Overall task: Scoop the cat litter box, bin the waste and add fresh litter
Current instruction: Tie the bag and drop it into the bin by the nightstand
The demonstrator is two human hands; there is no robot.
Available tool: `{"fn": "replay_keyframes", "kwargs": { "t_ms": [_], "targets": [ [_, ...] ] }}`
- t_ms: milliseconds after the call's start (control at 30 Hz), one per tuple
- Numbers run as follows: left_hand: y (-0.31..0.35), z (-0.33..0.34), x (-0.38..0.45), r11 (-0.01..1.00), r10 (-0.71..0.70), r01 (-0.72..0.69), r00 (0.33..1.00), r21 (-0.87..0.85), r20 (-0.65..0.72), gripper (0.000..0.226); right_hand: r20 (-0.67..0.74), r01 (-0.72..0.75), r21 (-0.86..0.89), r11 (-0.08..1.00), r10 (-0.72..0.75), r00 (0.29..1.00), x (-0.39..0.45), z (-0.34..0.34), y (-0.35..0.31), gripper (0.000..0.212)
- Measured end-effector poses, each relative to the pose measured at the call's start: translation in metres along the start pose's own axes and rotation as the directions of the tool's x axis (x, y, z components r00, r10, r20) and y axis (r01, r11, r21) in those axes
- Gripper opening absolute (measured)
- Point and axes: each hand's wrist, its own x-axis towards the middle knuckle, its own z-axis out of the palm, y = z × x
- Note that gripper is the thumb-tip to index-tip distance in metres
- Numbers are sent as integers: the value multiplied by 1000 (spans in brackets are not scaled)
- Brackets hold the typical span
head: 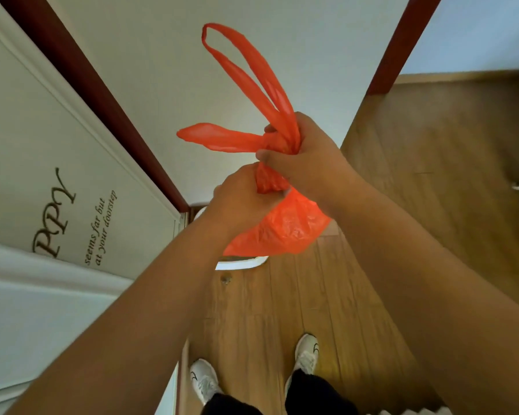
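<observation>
An orange plastic bag (pixel 285 229) hangs at chest height in the middle of the head view, its lower part bulging with contents I cannot see. My left hand (pixel 240 196) grips the twisted neck of the bag from below. My right hand (pixel 306 157) grips the neck just above it, where the two long handle loops come together. One loop stands up and back, the other sticks out to the left. A white rim (pixel 240 262), perhaps the litter box, shows on the floor under the bag; most of it is hidden.
I stand on a wooden floor (pixel 282 310) in white shoes (pixel 306 351). A white door with lettering (pixel 57 175) and a dark red frame (pixel 102 91) is at my left. A white wall is ahead, and another red frame (pixel 396 46) at the right.
</observation>
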Motion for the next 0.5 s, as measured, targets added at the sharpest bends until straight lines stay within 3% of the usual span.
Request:
{"fn": "replay_keyframes", "kwargs": {
  "t_ms": [200,367,500],
  "targets": [
    [63,-21,-32,991,131,-131,991,19,-10,19,-96,65,-81,995,-73,993,-47,-41,-55,33],
    [84,-25,-55,974,223,-224,972,13,68,41,-200,51,-178,983,-87,976,-89,-53,-75,34],
    [90,-22,-69,953,288,-298,945,46,157,34,-312,-21,-214,977,-48,949,-124,-56,-78,29]
  ]
}}
